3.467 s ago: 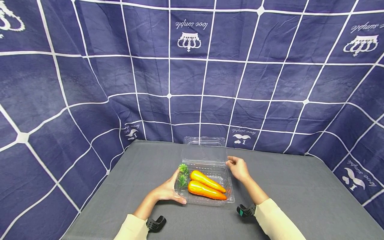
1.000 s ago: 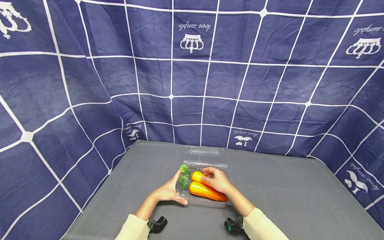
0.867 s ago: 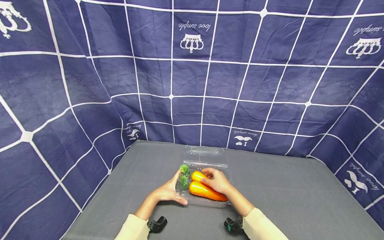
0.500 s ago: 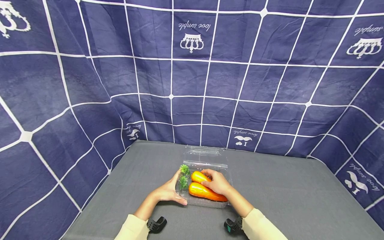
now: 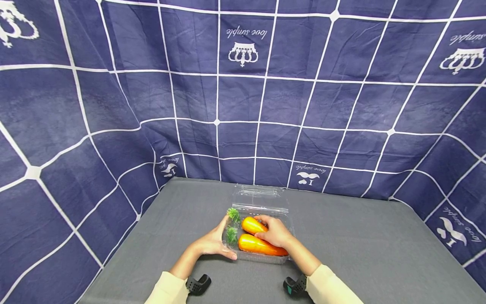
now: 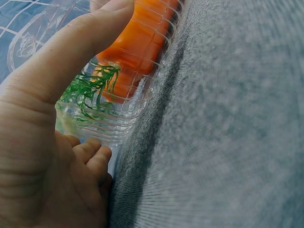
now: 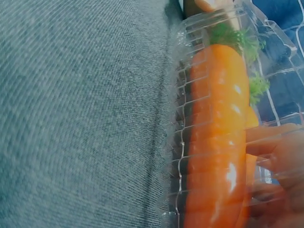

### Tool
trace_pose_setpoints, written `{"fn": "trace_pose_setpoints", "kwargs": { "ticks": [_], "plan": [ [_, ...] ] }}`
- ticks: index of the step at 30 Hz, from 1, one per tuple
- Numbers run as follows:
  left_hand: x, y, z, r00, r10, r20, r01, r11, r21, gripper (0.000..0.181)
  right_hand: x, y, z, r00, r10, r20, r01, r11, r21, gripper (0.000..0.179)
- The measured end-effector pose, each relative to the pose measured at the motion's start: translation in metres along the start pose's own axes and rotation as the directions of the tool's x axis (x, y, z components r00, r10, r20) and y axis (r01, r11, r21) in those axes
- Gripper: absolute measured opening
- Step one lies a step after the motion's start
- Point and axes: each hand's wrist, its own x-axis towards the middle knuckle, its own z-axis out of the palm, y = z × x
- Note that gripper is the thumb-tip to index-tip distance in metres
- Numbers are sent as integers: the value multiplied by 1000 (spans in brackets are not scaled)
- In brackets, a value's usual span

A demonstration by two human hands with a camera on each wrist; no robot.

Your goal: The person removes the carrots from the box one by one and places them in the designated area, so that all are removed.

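Two orange carrots lie side by side in a clear plastic clamshell box point(image 5: 262, 257), their green tops at its left end. My right hand point(image 5: 276, 231) reaches into the box and grips the far carrot point(image 5: 251, 225), thumb in the gap between the carrots and fingers along the far side. The near carrot point(image 5: 258, 245) lies along the front wall, under the thumb side of that hand. At the box's left end, my left hand point(image 5: 212, 242) holds it, with the thumb at the front corner. The left wrist view shows the leafy tops point(image 6: 95, 90) through the clear wall.
The box's hinged lid point(image 5: 260, 195) is laid back toward the curtain. A dark blue curtain point(image 5: 288, 101) with white grid lines rises behind and around the grey cloth-covered table point(image 5: 360, 245). Black bands point(image 5: 198, 284) sit on both wrists.
The right hand has gone from the box's far right edge onto the far carrot, and the lid leans further back. Lately the near carrot has shifted toward the front wall, and the leafy tops have parted.
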Motion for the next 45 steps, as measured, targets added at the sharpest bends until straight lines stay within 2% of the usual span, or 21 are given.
{"fn": "trace_pose_setpoints", "kwargs": {
  "ticks": [7, 13, 20, 25, 38, 45],
  "plan": [
    [2, -2, -1, 1000, 24, 7, -24, 1000, -12, 134, 1, 0, -1, 995, 5, -102, 1, 998, 63, 51],
    [2, -2, -2, 999, 35, 13, -34, 999, -33, 134, 1, -2, -2, 981, 16, -192, 7, 993, 121, 51],
    [1, -1, -2, 999, 33, 19, -32, 998, -48, 134, 1, -4, -6, 954, 87, -287, -22, 975, 221, 51],
    [1, -2, -1, 999, 29, 15, -28, 998, -52, 135, 1, -4, -9, 938, 139, -318, -40, 954, 297, 52],
    [1, 0, -1, 999, 42, 17, -42, 998, -41, 134, -6, -14, -24, 874, 306, -378, -91, 867, 491, 56],
    [0, 0, -1, 999, 38, 10, -38, 999, -37, 134, -12, -12, -34, 834, 359, -420, -100, 846, 524, 53]
  ]
}}
